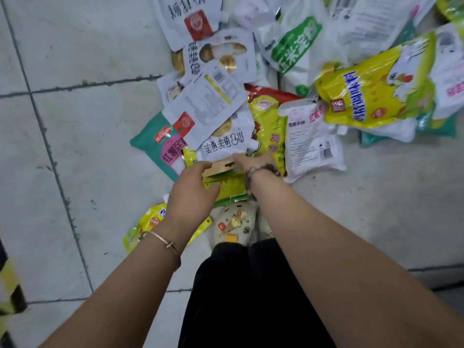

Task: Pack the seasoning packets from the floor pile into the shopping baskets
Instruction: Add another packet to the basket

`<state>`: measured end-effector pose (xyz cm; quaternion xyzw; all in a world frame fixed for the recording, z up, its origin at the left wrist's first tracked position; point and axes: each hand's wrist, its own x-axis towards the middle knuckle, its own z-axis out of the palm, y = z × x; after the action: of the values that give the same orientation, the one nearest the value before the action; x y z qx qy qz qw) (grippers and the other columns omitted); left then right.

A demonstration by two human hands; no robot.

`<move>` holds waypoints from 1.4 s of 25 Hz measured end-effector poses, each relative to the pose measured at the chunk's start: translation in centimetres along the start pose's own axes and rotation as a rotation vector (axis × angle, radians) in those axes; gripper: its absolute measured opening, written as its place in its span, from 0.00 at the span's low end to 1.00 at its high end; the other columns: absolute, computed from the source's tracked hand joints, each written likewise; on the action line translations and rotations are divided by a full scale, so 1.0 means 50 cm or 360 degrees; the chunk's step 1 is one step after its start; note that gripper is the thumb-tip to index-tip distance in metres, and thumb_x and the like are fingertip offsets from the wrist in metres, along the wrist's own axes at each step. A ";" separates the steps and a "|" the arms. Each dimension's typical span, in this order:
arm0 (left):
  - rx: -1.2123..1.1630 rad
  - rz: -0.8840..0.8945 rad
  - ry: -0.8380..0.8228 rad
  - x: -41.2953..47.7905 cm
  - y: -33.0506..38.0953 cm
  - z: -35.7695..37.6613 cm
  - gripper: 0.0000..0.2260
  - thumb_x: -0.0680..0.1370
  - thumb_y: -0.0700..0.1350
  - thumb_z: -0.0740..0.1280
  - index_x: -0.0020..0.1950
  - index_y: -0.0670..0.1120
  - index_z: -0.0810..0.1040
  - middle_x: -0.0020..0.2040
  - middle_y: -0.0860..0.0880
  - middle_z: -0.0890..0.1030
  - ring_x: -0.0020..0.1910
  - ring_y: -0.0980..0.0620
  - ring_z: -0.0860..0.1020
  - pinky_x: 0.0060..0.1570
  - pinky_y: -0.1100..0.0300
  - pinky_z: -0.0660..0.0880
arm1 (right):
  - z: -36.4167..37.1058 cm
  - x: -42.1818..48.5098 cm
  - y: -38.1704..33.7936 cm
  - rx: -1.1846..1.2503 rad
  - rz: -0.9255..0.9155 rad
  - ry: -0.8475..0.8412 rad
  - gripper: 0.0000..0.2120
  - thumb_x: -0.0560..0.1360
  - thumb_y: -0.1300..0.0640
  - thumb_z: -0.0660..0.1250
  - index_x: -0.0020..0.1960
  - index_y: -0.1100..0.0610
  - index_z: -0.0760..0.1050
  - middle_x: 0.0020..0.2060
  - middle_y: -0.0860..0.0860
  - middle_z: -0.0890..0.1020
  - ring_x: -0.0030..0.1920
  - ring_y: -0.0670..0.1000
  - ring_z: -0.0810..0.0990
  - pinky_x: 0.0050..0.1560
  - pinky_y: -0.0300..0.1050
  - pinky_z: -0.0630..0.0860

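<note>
Both hands low over the pile on the grey tiled floor (75, 146).

Left hand (193, 182): fingers curled onto the near end of a yellow-green foil packet with a tan header strip (226, 180), thumb pressed on its printed face. Right hand (253, 162): fingertips closed over the header's other end; thumb hidden. The packet sits between the two hands, grasped by both. Cannot tell whether it is lifted or resting on the pile.

Just beyond the fingertips of both hands: white spouted pouch with black characters (226, 144), lying over others of its kind.

Beyond and outward of the left hand: teal and pink flat packet (155, 144), partly under the white pouch.

Beyond the right hand: yellow and red glossy packet (268, 121). Just outward of that: white packet with fine print (308, 144). Well beyond the right hand, outward: large yellow bag with blue lettering (369, 94).

Under the left wrist: small yellow sachet (148, 222), flat on the floor.

Thin metal bangle (160, 238) on the left wrist, dark bead bracelet (261, 169) on the right. Nearer the body than both hands: pale shoe with charms (233, 224).
</note>
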<state>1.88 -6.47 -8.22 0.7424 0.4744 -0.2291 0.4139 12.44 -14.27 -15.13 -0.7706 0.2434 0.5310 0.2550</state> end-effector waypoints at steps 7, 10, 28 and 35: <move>-0.0327 -0.0106 0.0039 -0.033 -0.035 0.002 0.16 0.77 0.41 0.66 0.64 0.49 0.74 0.60 0.52 0.76 0.55 0.56 0.73 0.52 0.56 0.74 | -0.021 0.027 -0.009 0.0116 -0.0181 0.0205 0.12 0.75 0.53 0.67 0.55 0.57 0.79 0.52 0.53 0.82 0.48 0.51 0.79 0.46 0.38 0.71; -0.0443 -0.0104 0.0081 -0.035 -0.025 -0.008 0.15 0.77 0.40 0.65 0.63 0.49 0.75 0.56 0.54 0.75 0.56 0.54 0.74 0.52 0.52 0.76 | -0.045 -0.009 -0.009 0.0151 -0.0508 0.0437 0.05 0.78 0.57 0.60 0.48 0.57 0.74 0.43 0.51 0.79 0.42 0.49 0.73 0.41 0.38 0.66; 0.0095 0.0674 -0.0697 0.067 0.188 -0.040 0.16 0.67 0.46 0.77 0.54 0.50 0.82 0.51 0.45 0.83 0.54 0.47 0.79 0.56 0.53 0.73 | -0.338 -0.171 -0.054 -0.0795 -0.1890 -0.0089 0.09 0.72 0.59 0.62 0.43 0.62 0.78 0.36 0.53 0.80 0.38 0.46 0.75 0.40 0.34 0.68; -0.0457 -0.0027 -0.0231 0.042 0.117 0.037 0.09 0.70 0.44 0.75 0.32 0.50 0.78 0.29 0.56 0.80 0.30 0.55 0.78 0.36 0.60 0.73 | -0.307 -0.004 -0.035 0.0261 -0.1106 0.0586 0.04 0.75 0.55 0.64 0.46 0.55 0.76 0.41 0.51 0.81 0.46 0.51 0.80 0.50 0.50 0.77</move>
<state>8.15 -8.12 -8.47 0.6530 0.4774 -0.2156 0.5470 24.19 -22.92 -10.01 -0.8664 0.0514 0.2449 0.4321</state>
